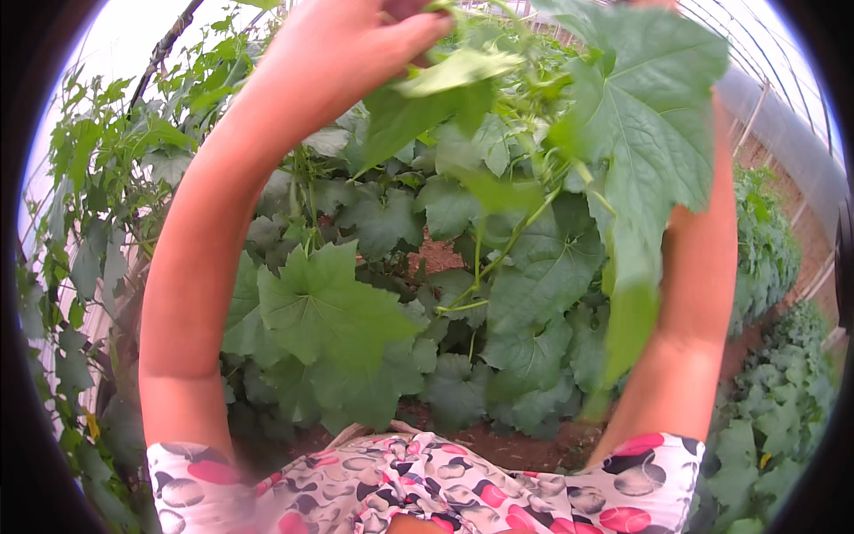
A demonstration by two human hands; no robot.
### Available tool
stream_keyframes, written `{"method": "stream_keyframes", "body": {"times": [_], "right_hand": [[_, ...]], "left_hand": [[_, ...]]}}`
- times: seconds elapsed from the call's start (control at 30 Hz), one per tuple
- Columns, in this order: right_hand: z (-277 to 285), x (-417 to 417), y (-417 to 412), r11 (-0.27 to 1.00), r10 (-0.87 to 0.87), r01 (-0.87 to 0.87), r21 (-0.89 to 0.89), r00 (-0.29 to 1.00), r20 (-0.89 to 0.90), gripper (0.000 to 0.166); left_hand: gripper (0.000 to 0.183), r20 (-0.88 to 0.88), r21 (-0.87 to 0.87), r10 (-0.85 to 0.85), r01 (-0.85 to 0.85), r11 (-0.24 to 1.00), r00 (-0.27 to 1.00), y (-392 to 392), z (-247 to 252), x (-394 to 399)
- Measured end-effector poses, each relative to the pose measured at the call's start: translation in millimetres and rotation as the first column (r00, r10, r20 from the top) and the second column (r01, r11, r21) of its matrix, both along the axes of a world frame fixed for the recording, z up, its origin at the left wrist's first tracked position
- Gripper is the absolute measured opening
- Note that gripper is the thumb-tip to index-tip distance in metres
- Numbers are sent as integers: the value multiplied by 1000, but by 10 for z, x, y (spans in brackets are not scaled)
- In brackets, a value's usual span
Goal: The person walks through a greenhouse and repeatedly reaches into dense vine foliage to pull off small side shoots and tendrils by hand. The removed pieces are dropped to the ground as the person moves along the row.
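Note:
Both arms are raised in front of me among climbing vines with broad lobed leaves. My left hand is at the top edge, its fingers bent against a green vine shoot with pale leaves; its fingertips are partly cut off and blurred. Of my right hand, only a sliver shows at the top edge behind a large lobed leaf, so its grip is hidden. A curling green vine stem hangs between the arms. Below my left hand spreads another broad leaf.
Dense vines climb on the left beside a dark slanting pole. Lower leafy rows run along the right. Curved greenhouse ribs arch at the upper right. Brown soil shows beneath the plants.

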State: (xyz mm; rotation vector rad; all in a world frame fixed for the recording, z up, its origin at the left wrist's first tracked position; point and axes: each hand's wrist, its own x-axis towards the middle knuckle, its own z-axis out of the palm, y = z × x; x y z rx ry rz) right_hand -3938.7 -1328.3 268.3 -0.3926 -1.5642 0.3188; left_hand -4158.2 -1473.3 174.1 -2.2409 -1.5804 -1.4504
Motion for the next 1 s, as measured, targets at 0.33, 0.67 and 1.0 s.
{"method": "stream_keyframes", "body": {"times": [0.33,0.67,1.0], "right_hand": [[316,55,121,913,403,-408,-4,901,161,27],[-1149,451,1297,532,594,-667,-522,733,-332,30],[-3053,361,-740,503,505,-175,-846,854,124,36]], "left_hand": [[36,-348,340,189,-64,938,918,475,621,161],[33,94,152,-45,30,988,995,331,319,350],[31,102,164,-69,52,985,992,427,180,292]]}}
